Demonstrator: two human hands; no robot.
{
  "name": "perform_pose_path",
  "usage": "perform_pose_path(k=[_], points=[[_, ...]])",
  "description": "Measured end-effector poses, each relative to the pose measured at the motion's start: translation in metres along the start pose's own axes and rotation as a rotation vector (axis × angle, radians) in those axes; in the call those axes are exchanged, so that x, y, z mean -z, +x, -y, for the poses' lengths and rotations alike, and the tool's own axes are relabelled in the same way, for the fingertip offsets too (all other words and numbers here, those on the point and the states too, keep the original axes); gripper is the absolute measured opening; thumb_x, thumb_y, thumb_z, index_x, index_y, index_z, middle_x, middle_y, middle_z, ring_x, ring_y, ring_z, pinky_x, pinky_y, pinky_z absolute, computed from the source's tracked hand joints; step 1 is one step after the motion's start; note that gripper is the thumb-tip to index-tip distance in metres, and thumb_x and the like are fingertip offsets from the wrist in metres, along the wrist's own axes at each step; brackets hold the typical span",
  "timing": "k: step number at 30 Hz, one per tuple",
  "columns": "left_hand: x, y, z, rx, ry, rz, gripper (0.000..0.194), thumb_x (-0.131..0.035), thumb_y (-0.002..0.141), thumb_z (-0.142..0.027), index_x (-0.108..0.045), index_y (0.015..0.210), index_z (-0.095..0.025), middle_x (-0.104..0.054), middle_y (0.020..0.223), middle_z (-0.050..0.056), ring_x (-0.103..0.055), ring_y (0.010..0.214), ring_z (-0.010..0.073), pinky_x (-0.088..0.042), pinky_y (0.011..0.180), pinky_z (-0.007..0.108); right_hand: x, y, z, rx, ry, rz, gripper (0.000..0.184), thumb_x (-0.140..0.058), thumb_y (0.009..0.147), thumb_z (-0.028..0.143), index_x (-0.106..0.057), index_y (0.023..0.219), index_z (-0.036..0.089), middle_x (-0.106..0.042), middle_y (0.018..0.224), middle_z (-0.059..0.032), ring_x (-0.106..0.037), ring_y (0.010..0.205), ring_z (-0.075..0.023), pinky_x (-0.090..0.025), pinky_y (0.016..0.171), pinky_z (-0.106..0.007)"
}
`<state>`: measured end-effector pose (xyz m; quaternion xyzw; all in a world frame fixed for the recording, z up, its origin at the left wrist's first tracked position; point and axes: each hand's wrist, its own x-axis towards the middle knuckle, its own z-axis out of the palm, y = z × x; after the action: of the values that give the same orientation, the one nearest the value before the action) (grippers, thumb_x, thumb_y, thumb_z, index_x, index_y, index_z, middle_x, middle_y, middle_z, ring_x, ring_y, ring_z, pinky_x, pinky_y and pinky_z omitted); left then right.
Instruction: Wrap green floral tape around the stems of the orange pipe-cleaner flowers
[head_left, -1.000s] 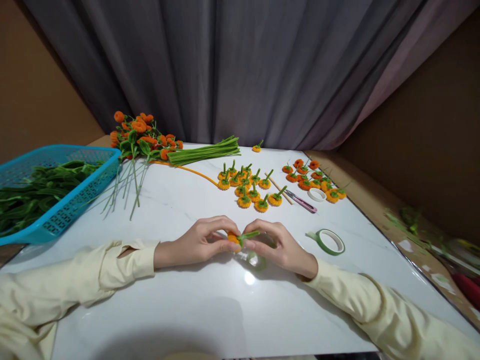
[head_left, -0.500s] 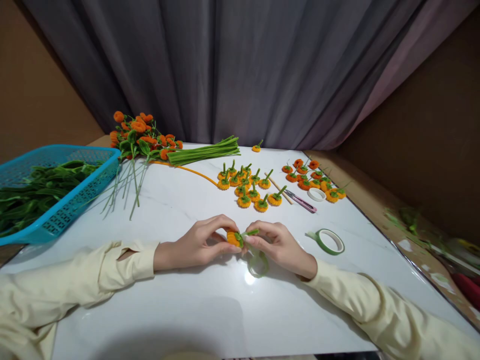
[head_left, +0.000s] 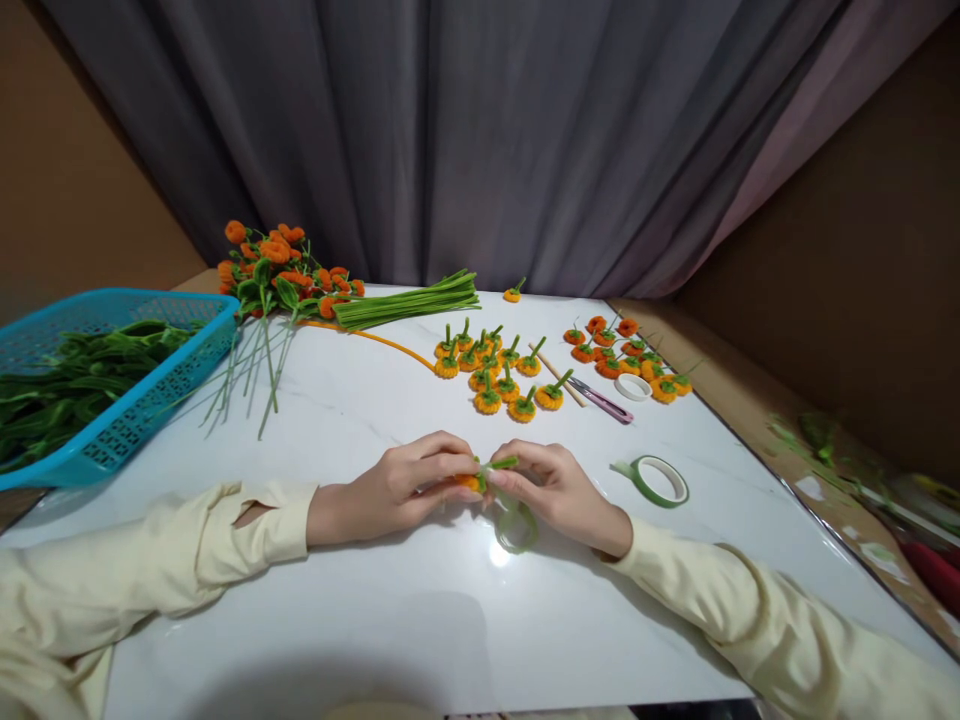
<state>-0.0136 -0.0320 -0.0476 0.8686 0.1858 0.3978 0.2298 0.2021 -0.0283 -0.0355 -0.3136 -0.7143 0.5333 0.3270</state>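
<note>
The left hand (head_left: 409, 487) has its fingers clamped on an orange flower (head_left: 470, 482) — held just above the table (head_left: 315, 640). The right hand (head_left: 562, 497) pinches its green stem (head_left: 504, 463), fingers together. Yellow flowers (head_left: 487, 401) stand beyond the hands — a tape roll (head_left: 660, 481) lies near the right one.

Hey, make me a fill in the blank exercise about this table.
The color of the basket holding green leaves is ____.
The left hand pinches a flower head whose green stem points toward the ____ hand.
Behind the table hangs a gray ____.

Missing words: blue; right; curtain.
</note>
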Motion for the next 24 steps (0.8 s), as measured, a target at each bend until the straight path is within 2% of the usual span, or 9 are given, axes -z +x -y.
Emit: perform_pose_path(k=[9, 16, 24], points=[[-0.0001, 0.0013, -0.0007, -0.02, 0.059, -0.018, 0.021, -0.05, 0.093, -0.017, -0.054, 0.113, -0.019, -0.058, 0.096, 0.01, -0.058, 0.088, 0.0153, -0.052, 0.077, 0.027, -0.0021, 0.0009, -0.0007, 0.024, -0.008, -0.003, 0.018, -0.057, 0.088, 0.033, -0.06, 0.082, 0.016, -0.07, 0.07, -0.0037, -0.065, 0.065, -0.0131, -0.051, 0.061, -0.023], [0.0005, 0.0, 0.0005, -0.018, 0.082, 0.003, 0.02, -0.049, 0.094, -0.018, -0.055, 0.113, -0.017, -0.06, 0.097, 0.011, -0.059, 0.089, 0.0154, -0.052, 0.078, 0.027, -0.0014, 0.0009, -0.0012, 0.008, -0.024, -0.001, 0.023, -0.058, 0.087, 0.039, -0.06, 0.082, 0.017, -0.071, 0.072, -0.0039, -0.066, 0.066, -0.0141, -0.051, 0.061, -0.024], [-0.0003, 0.0014, -0.0002, 0.039, 0.041, -0.015, 0.017, -0.048, 0.094, -0.018, -0.059, 0.106, -0.015, -0.063, 0.093, 0.01, -0.06, 0.088, 0.0158, -0.051, 0.076, 0.026, -0.001, 0.0001, -0.0012, -0.02, -0.023, 0.029, 0.026, -0.058, 0.087, 0.042, -0.06, 0.083, 0.016, -0.072, 0.075, -0.0056, -0.065, 0.066, -0.0145, -0.051, 0.062, -0.025]])
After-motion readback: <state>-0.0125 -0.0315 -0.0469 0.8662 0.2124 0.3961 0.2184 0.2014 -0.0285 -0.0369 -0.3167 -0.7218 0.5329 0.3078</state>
